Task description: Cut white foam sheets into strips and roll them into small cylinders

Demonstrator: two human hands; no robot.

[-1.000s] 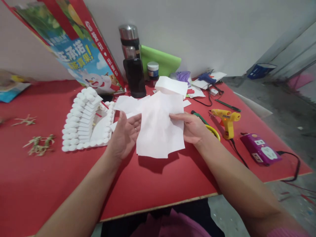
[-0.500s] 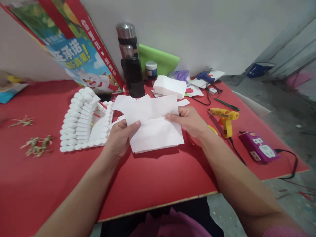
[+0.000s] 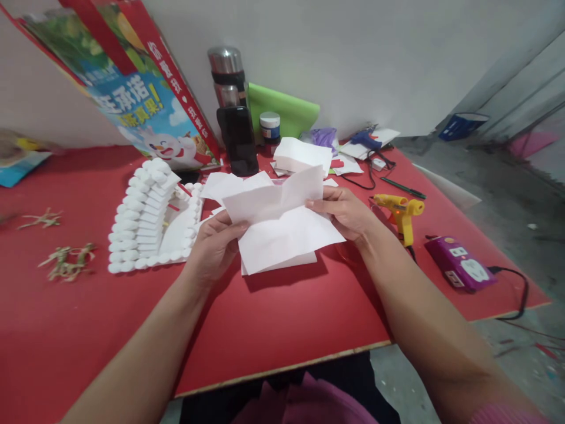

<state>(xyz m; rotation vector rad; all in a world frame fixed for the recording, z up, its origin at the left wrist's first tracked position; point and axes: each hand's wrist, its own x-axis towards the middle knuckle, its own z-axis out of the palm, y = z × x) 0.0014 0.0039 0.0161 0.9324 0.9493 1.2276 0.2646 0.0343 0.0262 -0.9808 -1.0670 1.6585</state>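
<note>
A creased sheet of white paper (image 3: 286,227) is held up between both hands over the red table (image 3: 282,318). My left hand (image 3: 216,241) pinches its left edge, thumb on top. My right hand (image 3: 346,212) grips the right edge the same way. The sheet bends along a crease across its middle, its upper part raised. Another white sheet shows under its lower edge. Left of my left hand stands a white model (image 3: 148,218) with stacked steps and a border of rounded white pieces.
A yellow glue gun (image 3: 399,212) and a purple power strip (image 3: 461,263) lie at the right. Behind the paper stand a black phone (image 3: 238,141), a steel flask (image 3: 226,62) and a small jar (image 3: 270,129). A printed bag (image 3: 154,100) leans at the back left; straw pieces (image 3: 68,261) lie at the left.
The sheet, flatter before, now bends along its crease. My right hand has moved slightly right with its edge, and the lower right corner sticks out further.
</note>
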